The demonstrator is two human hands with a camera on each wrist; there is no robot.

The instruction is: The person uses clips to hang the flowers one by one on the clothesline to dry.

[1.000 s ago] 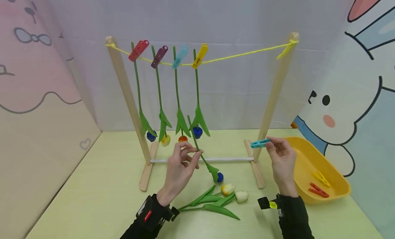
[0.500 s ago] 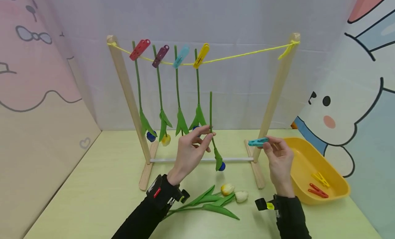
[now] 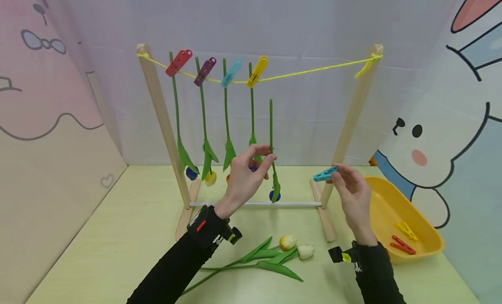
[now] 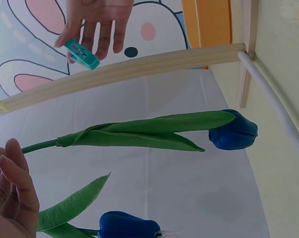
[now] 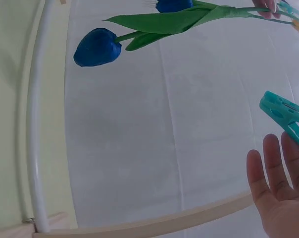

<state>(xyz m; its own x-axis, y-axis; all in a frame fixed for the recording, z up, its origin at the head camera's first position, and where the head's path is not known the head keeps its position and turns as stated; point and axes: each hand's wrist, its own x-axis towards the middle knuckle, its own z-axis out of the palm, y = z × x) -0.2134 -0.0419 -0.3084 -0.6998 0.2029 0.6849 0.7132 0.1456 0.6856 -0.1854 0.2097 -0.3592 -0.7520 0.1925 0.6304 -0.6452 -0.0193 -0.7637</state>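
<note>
My left hand (image 3: 245, 175) pinches the green stem of a blue tulip (image 3: 276, 186), which hangs bloom down below the yellow string (image 3: 313, 71). In the left wrist view its blue bloom (image 4: 233, 131) shows beyond long leaves. My right hand (image 3: 354, 199) holds a teal clothespin (image 3: 325, 174) between thumb and fingertips, right of the tulip and apart from it. Several tulips hang upside down along the string's left part, each under a clothespin: red (image 3: 178, 63), purple (image 3: 205, 71), light blue (image 3: 232, 72) and yellow (image 3: 257, 71). My left hand partly hides the nearest blooms.
Two wooden posts (image 3: 354, 116) carry the string, and a white rod (image 3: 294, 204) joins them low down. Yellow and white tulips (image 3: 274, 256) lie on the table in front. A yellow basin (image 3: 382, 199) at the right contains yellow and red clothespins (image 3: 403, 245).
My left hand has raised the blue tulip and moved it right, and its stem has turned from slanted to upright. The right hand with the clothespin has shifted slightly left and up.
</note>
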